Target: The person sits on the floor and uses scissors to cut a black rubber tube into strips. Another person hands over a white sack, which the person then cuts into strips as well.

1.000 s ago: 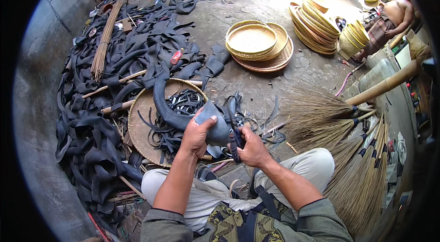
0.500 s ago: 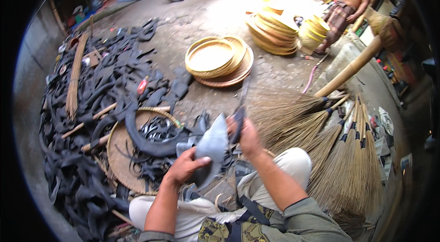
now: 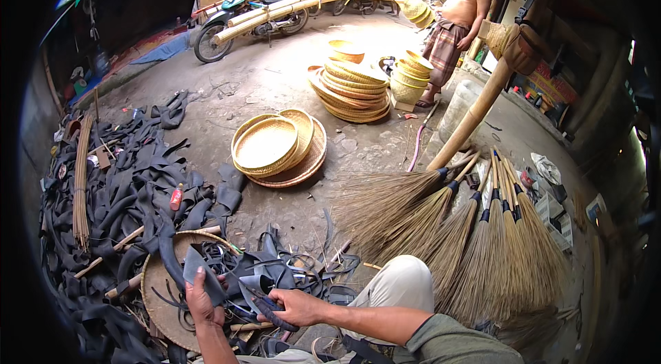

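My left hand is closed on a flat grey rubber piece, thumb across its face. My right hand grips a knife by its dark wrapped handle, and the blade points up and left toward the rubber piece, with a small gap between them. Below and beyond both hands lies a round woven tray holding black rubber strips and a curved band of rubber; my left forearm hides part of its near edge.
A heap of black rubber scraps fills the left side. Woven baskets lie ahead, with another stack beyond. Several brooms lean at the right by a bamboo pole. A person stands near a motorbike at the back.
The view has tilted up and to the right. My right hand has turned the knife from blade-up to pointing left, across toward the rubber piece, which my left hand still holds.
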Tool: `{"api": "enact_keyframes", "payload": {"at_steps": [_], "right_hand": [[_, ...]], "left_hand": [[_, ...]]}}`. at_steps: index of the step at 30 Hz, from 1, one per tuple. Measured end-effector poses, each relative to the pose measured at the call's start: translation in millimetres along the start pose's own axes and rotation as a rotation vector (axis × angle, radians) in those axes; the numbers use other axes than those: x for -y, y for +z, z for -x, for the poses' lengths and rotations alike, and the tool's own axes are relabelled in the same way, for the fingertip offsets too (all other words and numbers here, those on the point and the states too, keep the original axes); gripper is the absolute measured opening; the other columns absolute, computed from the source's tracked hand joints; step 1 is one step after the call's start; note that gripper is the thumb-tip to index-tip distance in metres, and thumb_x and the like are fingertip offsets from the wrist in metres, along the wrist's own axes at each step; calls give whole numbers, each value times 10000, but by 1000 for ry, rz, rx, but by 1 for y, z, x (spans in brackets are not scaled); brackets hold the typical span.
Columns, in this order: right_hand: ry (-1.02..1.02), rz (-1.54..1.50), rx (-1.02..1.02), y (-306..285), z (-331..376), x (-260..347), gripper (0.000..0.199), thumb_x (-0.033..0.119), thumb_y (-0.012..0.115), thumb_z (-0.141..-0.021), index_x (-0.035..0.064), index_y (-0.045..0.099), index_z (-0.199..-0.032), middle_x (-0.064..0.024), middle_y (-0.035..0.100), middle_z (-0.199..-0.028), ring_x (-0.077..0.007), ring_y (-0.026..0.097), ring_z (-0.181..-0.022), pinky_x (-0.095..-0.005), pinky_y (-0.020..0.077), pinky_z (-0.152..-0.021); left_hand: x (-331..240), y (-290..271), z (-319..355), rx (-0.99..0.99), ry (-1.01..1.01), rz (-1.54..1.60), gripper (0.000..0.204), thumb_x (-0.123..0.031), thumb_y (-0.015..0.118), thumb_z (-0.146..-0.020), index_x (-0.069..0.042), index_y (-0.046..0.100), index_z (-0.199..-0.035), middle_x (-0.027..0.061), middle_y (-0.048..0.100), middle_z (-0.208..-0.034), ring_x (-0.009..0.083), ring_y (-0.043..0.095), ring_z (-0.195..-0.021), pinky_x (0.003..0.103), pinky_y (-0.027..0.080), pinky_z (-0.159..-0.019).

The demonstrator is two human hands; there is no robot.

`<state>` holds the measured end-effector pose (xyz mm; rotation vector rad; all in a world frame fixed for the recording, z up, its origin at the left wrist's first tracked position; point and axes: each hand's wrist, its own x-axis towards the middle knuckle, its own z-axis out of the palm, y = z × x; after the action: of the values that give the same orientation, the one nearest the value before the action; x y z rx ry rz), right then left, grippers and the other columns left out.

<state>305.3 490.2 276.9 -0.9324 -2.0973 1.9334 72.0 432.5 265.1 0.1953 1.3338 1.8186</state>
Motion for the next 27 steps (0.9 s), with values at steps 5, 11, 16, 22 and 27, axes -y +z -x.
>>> {"api": "enact_keyframes", "payload": {"at_steps": [5, 11, 16, 22, 27], "right_hand": [[-10, 14, -18, -8, -1, -1, 518, 433, 790, -902, 5, 650, -1159, -116, 729, -978, -151, 662, -881, -318, 530, -767], [144, 32, 70, -8, 3, -12, 432, 310, 785, -914, -7, 612, -1151, -90, 691, -962, -146, 645, -873, -300, 518, -785], [194, 140, 83, -6, 6, -7, 406, 267, 798, -901, -4, 616, -1143, -58, 678, -930, -119, 633, -851, -282, 512, -768], [76, 224, 27, -2, 5, 0, 596, 527, 790, -849, 9, 662, -1115, -130, 651, -734, -214, 605, -661, -359, 474, -653], [159, 297, 8, -3, 1, 3, 618, 553, 781, -839, 1, 666, -1094, -146, 663, -749, -253, 645, -695, -371, 489, -678]], "left_hand": [[-4, 5, 3, -37, -58, 13, 257, -233, 656, -993, -68, 512, -1128, 113, 650, -912, 265, 710, -769, 386, 609, -588], [3, 4, 8, 48, -36, -102, 317, -225, 644, -1007, -85, 470, -1232, 100, 654, -967, 226, 714, -735, 332, 588, -514], [-1, 5, 6, 70, 59, -132, 501, -32, 664, -930, -63, 420, -1367, 91, 626, -1131, 197, 693, -890, 346, 638, -663], [1, 9, 8, 80, 67, -130, 503, 28, 674, -903, -17, 451, -1352, 97, 621, -1146, 187, 666, -928, 339, 647, -724], [6, 14, 12, 113, 76, -271, 525, 39, 688, -891, -5, 468, -1366, 87, 629, -1160, 183, 667, -968, 334, 623, -766]]}}
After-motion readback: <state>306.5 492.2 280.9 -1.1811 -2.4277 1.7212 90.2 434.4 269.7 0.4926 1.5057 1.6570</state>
